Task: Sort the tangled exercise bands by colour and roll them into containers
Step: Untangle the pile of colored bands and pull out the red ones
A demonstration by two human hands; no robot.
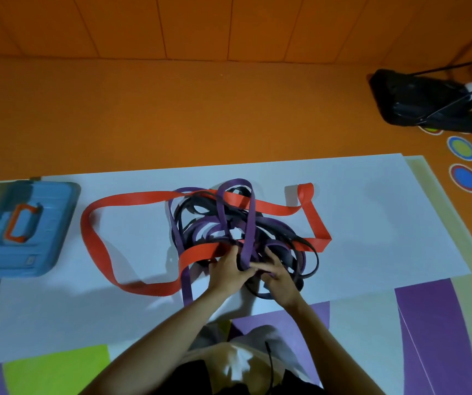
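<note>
Three colours in one tangle (237,229) at the middle of the white sheet (371,212): a wide red band (95,243), a purple band (247,212) and thin black bands (200,206).

Left hand (227,273) and right hand (279,273) side by side at the near edge of the tangle, almost touching.

Left hand: fingers curled round the purple band, right where its tall arch drops back into the knot. Probably picked for riding on top of the rest, so easiest to lift clear first.

Right hand: fingers pushed in among purple and black strands, thumb pinching what looks like the same purple band. Exact strand hard to tell under the knuckles. Likely pinning the knot down and feeding slack to the other hand.

Red band flung wide, with one big loop out to the left and a folded end out to the right. Threaded through the purple arch at the far side and tucked in beside the left hand's fingers. Not free, then, and apt to drag along under a hard pull.

Black bands coiled deepest, seemingly the last to come loose.

Blue case (43,246) with an orange handle, lid down, at the left edge of the sheet. Well apart from the tangle, presumably a container kept within reach yet clear of sweeping loops.

Nothing sorted or rolled so far; early untangling, at a guess.
</note>
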